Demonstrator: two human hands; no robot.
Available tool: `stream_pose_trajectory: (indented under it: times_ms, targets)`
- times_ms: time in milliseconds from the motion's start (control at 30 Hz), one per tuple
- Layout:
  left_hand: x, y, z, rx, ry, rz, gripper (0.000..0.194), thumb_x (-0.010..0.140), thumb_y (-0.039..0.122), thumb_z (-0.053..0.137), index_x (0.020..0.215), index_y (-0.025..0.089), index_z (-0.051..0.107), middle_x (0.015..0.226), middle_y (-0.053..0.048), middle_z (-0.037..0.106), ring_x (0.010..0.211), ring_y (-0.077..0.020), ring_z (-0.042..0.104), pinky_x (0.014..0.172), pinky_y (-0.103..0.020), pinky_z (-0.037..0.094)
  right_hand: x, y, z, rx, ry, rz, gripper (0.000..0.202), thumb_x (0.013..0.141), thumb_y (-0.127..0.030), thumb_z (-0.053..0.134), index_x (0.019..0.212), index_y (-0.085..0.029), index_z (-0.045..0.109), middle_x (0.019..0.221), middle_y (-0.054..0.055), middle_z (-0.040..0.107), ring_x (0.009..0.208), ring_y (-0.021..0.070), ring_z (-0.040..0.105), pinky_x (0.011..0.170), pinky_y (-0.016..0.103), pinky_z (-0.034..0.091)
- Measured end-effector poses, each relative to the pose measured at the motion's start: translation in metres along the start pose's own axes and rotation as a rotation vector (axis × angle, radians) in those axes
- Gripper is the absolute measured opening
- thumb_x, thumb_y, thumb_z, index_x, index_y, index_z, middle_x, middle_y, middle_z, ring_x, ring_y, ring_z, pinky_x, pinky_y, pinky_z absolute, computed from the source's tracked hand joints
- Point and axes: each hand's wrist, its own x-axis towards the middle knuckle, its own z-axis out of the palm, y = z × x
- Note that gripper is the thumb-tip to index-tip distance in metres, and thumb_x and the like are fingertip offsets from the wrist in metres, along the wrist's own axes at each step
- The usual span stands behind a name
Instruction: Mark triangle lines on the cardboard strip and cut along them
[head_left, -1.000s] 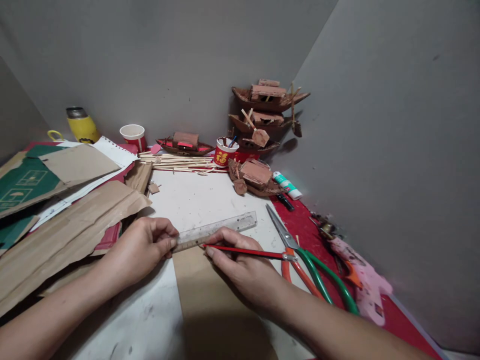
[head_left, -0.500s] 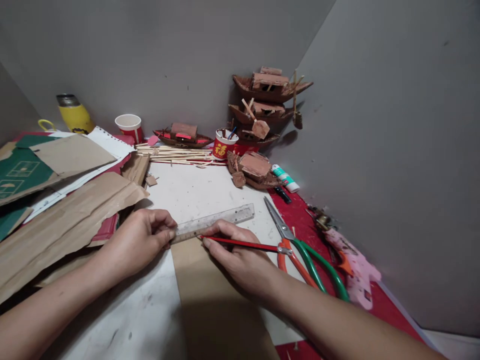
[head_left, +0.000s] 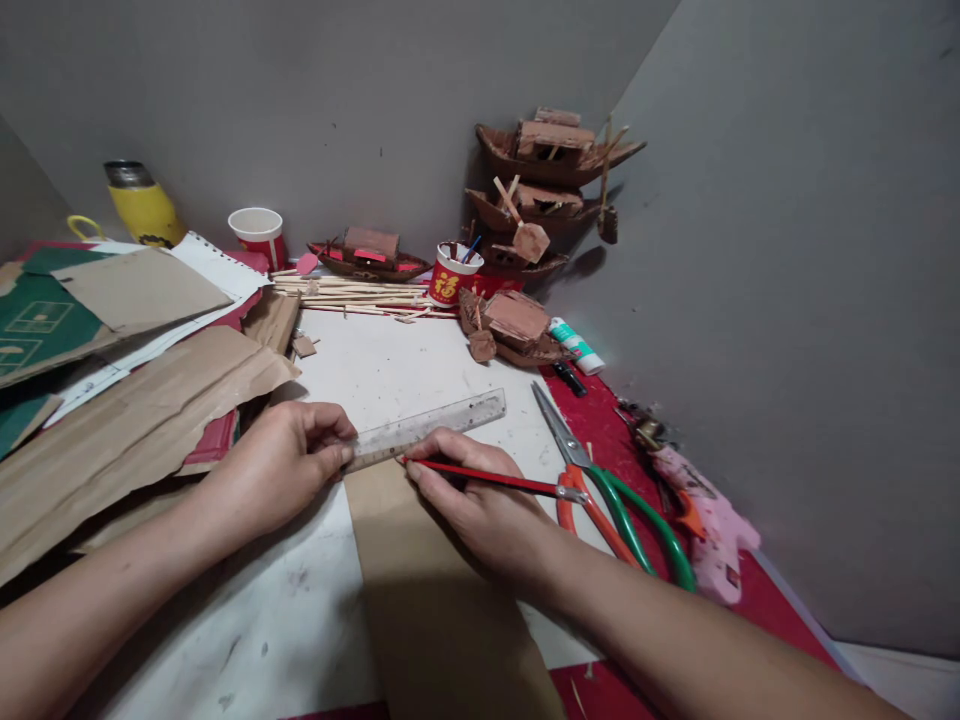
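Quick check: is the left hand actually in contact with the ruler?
Touching: the head view shows the left hand gripping the clear ruler at its left end.

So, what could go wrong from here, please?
The left hand pinches the clear plastic ruler by its left part, so the far end might swivel.

The slim red pencil in the right hand overlaps, in this view, the metal scissors with green and orange handles; it might bump them.
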Motion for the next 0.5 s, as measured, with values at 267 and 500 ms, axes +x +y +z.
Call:
stream_pose_trajectory:
  times_ms: [267, 500]
  targets:
    - [0.0015, -0.0042, 0.0006, 0.017, -0.010, 0.032, 0.019, 0.074, 0.035, 0.056, 0.073, 0.019, 0.064, 0.062, 0.001, 0.060, 0.060, -0.0163, 0.050, 0.057, -0.028, 0.038, 0.0014, -0.0022, -0.0028, 0.031, -0.012, -0.003, 0.011, 0.089, -0.019, 0.056, 0.080, -0.022, 0.061, 0.075, -0.002, 0.064, 0.071, 0.0162, 0.058, 0.065, 0.026, 0.043]
    - [0.0018, -0.0054, -0.0006, 0.035, -0.008, 0.055, 0.019, 0.075, 0.035, 0.055, 0.074, 0.019, 0.065, 0.064, 0.001, 0.061, 0.061, -0.0164, 0.051, 0.058, -0.028, 0.038, -0.0002, -0.0014, -0.0009, 0.024, -0.007, -0.002, 0.011, 0.091, -0.019, 0.056, 0.082, -0.022, 0.062, 0.077, -0.001, 0.065, 0.073, 0.0156, 0.058, 0.067, 0.026, 0.043]
